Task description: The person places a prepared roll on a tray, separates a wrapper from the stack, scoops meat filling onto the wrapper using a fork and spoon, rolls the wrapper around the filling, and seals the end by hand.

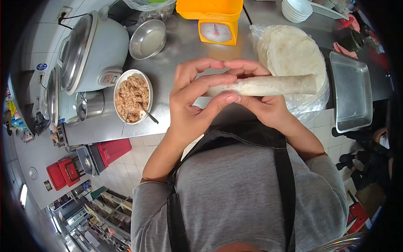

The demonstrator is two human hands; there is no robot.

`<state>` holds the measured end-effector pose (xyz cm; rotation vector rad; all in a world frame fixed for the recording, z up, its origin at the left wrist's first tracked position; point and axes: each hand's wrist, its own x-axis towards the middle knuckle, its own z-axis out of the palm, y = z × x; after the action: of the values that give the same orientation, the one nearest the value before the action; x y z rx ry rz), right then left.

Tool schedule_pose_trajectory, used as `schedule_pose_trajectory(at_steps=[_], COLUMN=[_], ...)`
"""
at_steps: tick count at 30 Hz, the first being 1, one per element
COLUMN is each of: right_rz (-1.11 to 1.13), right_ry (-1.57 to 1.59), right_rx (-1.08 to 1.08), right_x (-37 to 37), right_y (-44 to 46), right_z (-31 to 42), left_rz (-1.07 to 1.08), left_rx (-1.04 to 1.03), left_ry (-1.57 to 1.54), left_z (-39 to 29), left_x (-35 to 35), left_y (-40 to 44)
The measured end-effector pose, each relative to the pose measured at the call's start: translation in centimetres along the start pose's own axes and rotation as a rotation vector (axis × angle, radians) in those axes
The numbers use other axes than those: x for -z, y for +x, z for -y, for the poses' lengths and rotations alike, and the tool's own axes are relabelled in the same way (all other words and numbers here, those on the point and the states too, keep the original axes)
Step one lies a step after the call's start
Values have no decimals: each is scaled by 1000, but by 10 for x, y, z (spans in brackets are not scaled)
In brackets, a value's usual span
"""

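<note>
A pale, floury roll (279, 85) is held in the air above the near edge of the steel table (180, 52), its length going from left to right. Its left part is surrounded by the left hand (195, 90) and the right hand (262, 98), while its right end is left without support. By the left hand, the roll is pinched lightly between the thumb on the near side and a finger on the far side; another finger is arched away, its tip meeting the right fingertips. The right fingers are curved along the far side and the thumb is placed on the near side; how firmly they press cannot be told.

The step in hand is judged to be the shaping of the roll. For this, even and soft pressure should be given by both thumbs, since a thin skin may be torn by a hard pinch. The free right end should be held level, so that no bending is caused.

One roll is counted. At the left, one bowl (150, 101) of minced filling (132, 93) is seen, with two utensil handles, and one metal bowl (162, 43) farther. One yellow scale (217, 32) stands far. At the right, one pile of round sheets (289, 50) and one metal tray (351, 105) are found; the sheets in the pile cannot be counted.
</note>
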<state>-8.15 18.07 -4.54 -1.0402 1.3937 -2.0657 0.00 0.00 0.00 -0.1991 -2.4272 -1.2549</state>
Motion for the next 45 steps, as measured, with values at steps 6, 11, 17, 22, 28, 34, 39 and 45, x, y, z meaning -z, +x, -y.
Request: schedule_pose_trajectory(at_steps=[6, 11, 17, 22, 28, 34, 39, 45], right_rz=[-14, 6, -16, -23, -82, 14, 85, -194], right_ry=[31, -64, -104, -20, 57, 45, -280, -457], right_rx=[39, -48, -60, -46, -28, -64, -121, -483], right_x=[-6, -9, -14, -14, -11, -1, 12, 95], right_y=[6, 0, -5, -10, -12, -20, -6, -122], right_z=[-6, 2, 1, -2, 3, 9, 24, -79], left_rz=[-103, -34, -59, -125, -75, 45, -24, 134], left_rx=[14, 225, 532, -176, -397, 254, 109, 128], left_ry=[-149, -341, -662, 140, 434, -224, -139, 344], left_z=[8, 2, -7, 5, -1, 4, 24, 122], left_x=[-9, -3, -3, 0, -5, 2, 20, 17], left_y=[-2, -4, 2, -5, -17, -32, -28, -78])
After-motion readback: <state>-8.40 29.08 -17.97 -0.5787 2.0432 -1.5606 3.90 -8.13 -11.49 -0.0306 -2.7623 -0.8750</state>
